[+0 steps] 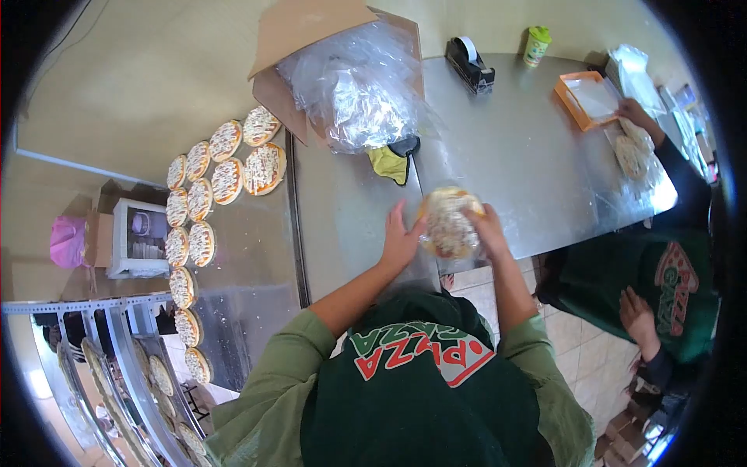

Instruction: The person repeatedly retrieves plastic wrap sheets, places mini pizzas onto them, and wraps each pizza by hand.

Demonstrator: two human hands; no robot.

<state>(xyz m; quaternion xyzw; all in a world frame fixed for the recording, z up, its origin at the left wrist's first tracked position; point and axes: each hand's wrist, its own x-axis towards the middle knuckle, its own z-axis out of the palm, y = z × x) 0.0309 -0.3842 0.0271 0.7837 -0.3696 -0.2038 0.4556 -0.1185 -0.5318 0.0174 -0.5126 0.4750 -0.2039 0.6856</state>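
A small pizza (449, 223) topped with grated cheese is held up over the metal table's front edge, between my two hands. Clear plastic seems to cover it, as its edge looks shiny. My left hand (401, 237) grips the pizza's left rim with the thumb side, its fingers pointing upward. On the opposite rim, my right hand (489, 230) has its fingers over the top of the pizza. Just beyond lies a yellow and black cloth item (391, 162), below an open cardboard box (315, 17) stuffed with clear plastic bags (359, 89).
Several topped pizzas (227, 180) line the left table (253, 233). A rack (117, 342) with more pizzas stands lower left. A tape dispenser (471, 66), green-lidded cup (537, 47) and orange tray (585, 101) sit at the back. A co-worker (646, 288) touches the tray beside bagged pizzas (632, 154).
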